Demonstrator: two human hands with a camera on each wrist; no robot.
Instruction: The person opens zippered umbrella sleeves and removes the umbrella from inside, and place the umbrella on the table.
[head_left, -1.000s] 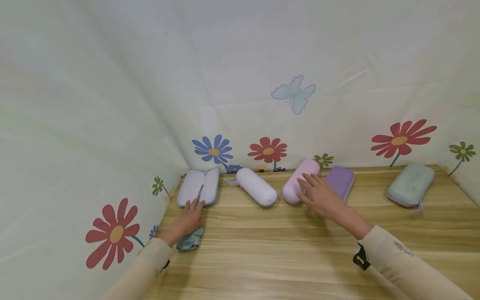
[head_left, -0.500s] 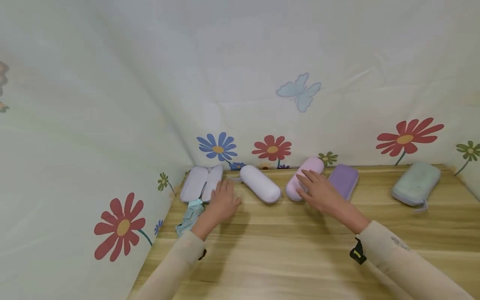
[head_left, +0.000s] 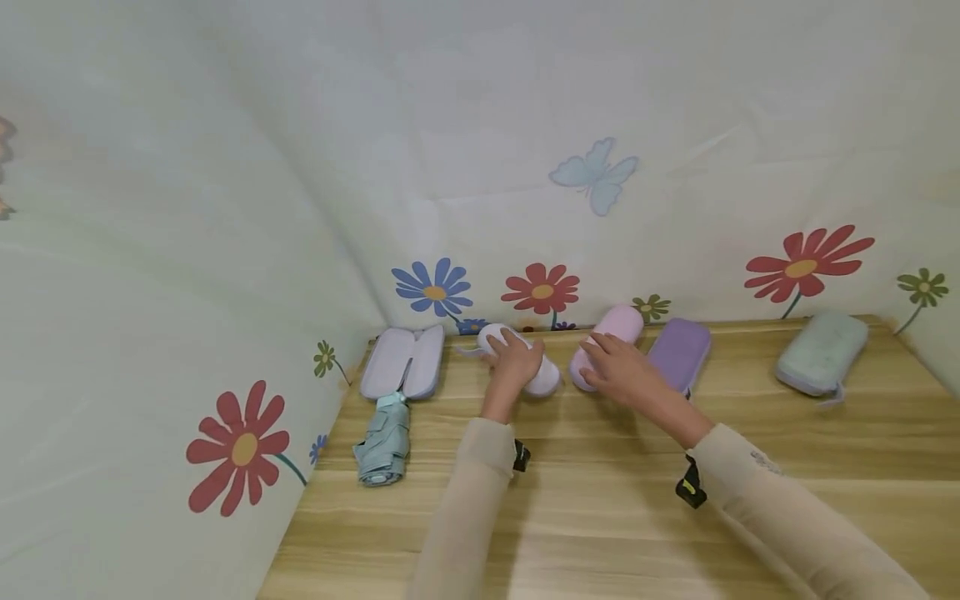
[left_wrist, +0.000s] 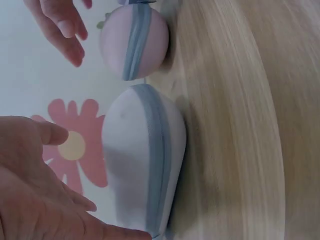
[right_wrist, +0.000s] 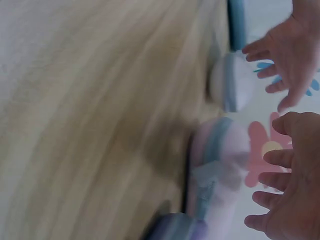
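A white rounded zippered case [head_left: 542,381] lies on the wooden table under my left hand [head_left: 513,365]. That hand's fingers spread over it without curling round it; in the left wrist view the thumb and several fingers stand apart from the white case [left_wrist: 135,165], and one fingertip reaches its near end. Beside it lies a pink rounded zippered case [head_left: 624,323], partly hidden by my right hand [head_left: 628,377]. In the right wrist view the right hand [right_wrist: 295,182] hovers next to the pink case [right_wrist: 225,165], fingers parted and holding nothing.
Right of the pink case sit a purple zippered case [head_left: 682,352] and a pale green zippered case [head_left: 823,353]. On the left, an unfolded lilac case [head_left: 386,363] lies behind a folded teal umbrella [head_left: 385,442]. Flower-printed cloth [head_left: 480,217] rises behind the table [head_left: 600,508].
My left hand has moved right, from the umbrella beside the unfolded case to above the white case. The umbrella is now left lying on the table. My right hand stays over the pink case.
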